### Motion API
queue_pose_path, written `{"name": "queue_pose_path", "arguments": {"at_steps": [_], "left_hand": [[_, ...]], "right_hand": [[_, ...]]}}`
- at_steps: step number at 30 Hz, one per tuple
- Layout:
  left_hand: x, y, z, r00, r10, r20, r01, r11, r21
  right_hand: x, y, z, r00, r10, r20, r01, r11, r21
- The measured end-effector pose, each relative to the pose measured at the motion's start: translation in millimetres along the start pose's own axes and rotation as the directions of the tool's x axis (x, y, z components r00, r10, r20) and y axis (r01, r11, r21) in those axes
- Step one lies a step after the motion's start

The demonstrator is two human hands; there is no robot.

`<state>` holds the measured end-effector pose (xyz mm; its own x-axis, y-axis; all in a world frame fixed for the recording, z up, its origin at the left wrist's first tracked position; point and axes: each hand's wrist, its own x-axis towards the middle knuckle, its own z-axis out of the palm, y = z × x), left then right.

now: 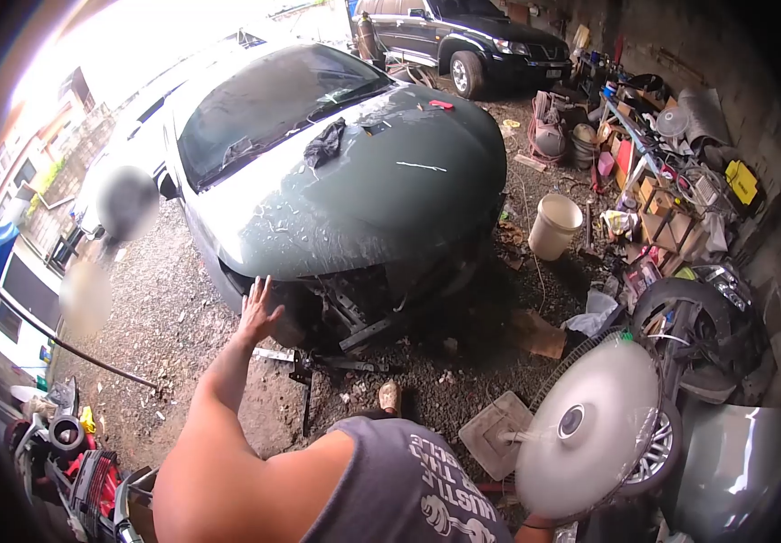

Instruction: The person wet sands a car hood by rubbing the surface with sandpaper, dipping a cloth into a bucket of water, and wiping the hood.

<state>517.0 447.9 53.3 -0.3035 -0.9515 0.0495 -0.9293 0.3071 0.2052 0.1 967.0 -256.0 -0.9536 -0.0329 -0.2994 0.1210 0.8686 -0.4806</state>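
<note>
My left hand reaches out with its fingers spread and nothing in it. It is at the front edge of the dark green car hood; whether it touches the metal I cannot tell. On the hood lie a dark crumpled cloth, a red object and a thin pale strip. Below the hood the car's front is bare of its bumper, showing dark metal parts. My right hand shows only in part at the bottom edge, beside a large fan. Its fingers are hidden.
A white bucket stands right of the car. Piled parts, boxes and a tire line the right wall. A flat square base is left of the fan. Metal pieces lie on the gravel. A dark SUV is parked behind.
</note>
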Motion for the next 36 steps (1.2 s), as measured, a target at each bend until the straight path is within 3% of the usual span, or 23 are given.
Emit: {"name": "queue_pose_path", "arguments": {"at_steps": [5, 12, 18, 21, 22, 24, 25, 26, 27, 28, 29, 30, 32, 36], "left_hand": [[70, 36, 3, 0.982, 0.136, -0.131, -0.149, 0.984, -0.096], [194, 70, 7, 0.956, 0.145, -0.254, -0.192, 0.966, -0.172], [302, 34, 40, 0.959, -0.049, -0.28, -0.025, 0.967, -0.255], [347, 6, 47, 0.95, -0.202, -0.237, 0.168, 0.973, -0.158], [360, -5, 51, 0.952, -0.201, -0.231, 0.167, 0.973, -0.157], [381, -10, 47, 0.931, -0.283, -0.23, 0.265, 0.958, -0.107], [390, -6, 43, 0.929, -0.3, -0.218, 0.298, 0.954, -0.044], [398, 1, 39, 0.929, -0.297, -0.22, 0.295, 0.955, -0.044], [406, 8, 36, 0.931, -0.302, -0.204, 0.304, 0.952, -0.019], [412, 14, 32, 0.932, -0.309, -0.189, 0.316, 0.949, 0.007], [413, 21, 26, 0.941, -0.288, -0.176, 0.298, 0.954, 0.036], [410, 27, 19, 0.945, -0.29, -0.15, 0.298, 0.954, 0.037], [410, 24, 22, 0.94, -0.283, -0.19, 0.29, 0.957, 0.009], [409, 17, 27, 0.927, -0.312, -0.21, 0.323, 0.946, 0.017]], "right_hand": [[-20, 7, -4, 1.0, 0.009, 0.027, -0.009, 1.0, -0.011], [-50, -14, 2, 0.993, 0.0, 0.119, 0.011, 0.996, -0.087], [-80, -72, 11, 0.931, -0.107, 0.35, 0.153, 0.983, -0.106], [-84, -123, 16, 0.835, -0.277, 0.475, 0.301, 0.953, 0.026], [-76, -147, 19, 0.788, -0.372, 0.491, 0.369, 0.923, 0.109], [-67, -236, 13, 0.668, -0.602, 0.437, 0.519, 0.798, 0.307], [-69, -306, 0, 0.639, -0.711, 0.294, 0.584, 0.697, 0.417], [-78, -391, -23, 0.625, -0.709, 0.326, 0.601, 0.704, 0.379], [-63, -437, -10, 0.609, -0.718, 0.338, 0.52, 0.683, 0.513], [-56, -491, 1, 0.56, -0.795, 0.232, 0.599, 0.582, 0.551], [-60, -557, 0, 0.437, -0.889, 0.136, 0.722, 0.437, 0.536], [-66, -618, -3, 0.342, -0.929, 0.138, 0.811, 0.366, 0.456], [-64, -713, 26, 0.126, -0.99, 0.055, 0.882, 0.137, 0.451], [-75, -877, 116, -0.093, -0.995, 0.033, 0.884, -0.067, 0.463]]}}
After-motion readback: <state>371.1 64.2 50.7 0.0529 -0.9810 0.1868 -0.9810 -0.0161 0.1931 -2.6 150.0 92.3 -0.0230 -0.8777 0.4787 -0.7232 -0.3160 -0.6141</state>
